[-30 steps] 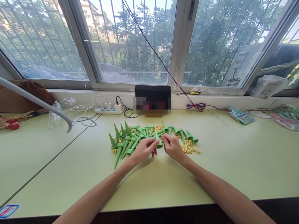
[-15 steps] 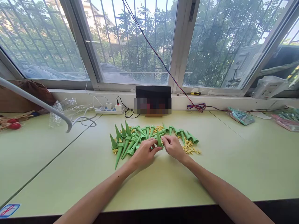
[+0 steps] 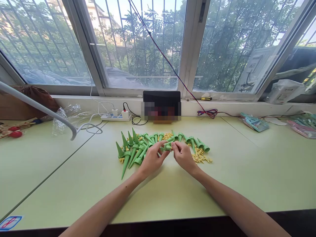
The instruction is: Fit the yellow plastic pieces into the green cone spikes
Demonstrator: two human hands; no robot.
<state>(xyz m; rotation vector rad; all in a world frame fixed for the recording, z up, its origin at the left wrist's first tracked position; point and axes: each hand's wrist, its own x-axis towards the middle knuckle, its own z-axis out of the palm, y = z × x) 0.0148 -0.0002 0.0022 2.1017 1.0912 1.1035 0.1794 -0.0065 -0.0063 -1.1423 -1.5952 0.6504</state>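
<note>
Between the fingers of my left hand (image 3: 152,160) is a green plastic watering spike (image 3: 168,146), tilted over so that its wider end faces right. My right hand (image 3: 184,156) pinches close against that end, on what looks like a small yellow plastic piece (image 3: 171,148), mostly covered by my fingertips. Several more green spikes (image 3: 133,154) lie or stand in a cluster to the left of and behind my hands. To the right, small yellow plastic pieces (image 3: 201,157) are scattered in a pile, with green spikes (image 3: 193,144) among them.
A dark screen (image 3: 161,98) stands against the window wall. At the back left are a power strip (image 3: 116,117) with cables and a white curved tube (image 3: 49,112). Packaged items (image 3: 254,122) lie at the back right, and a yellow-black cutter (image 3: 206,98) rests on the sill.
The held green spike has turned from upright to lying over, its wide end now towards my right hand. Both hands stay in about the same place.
</note>
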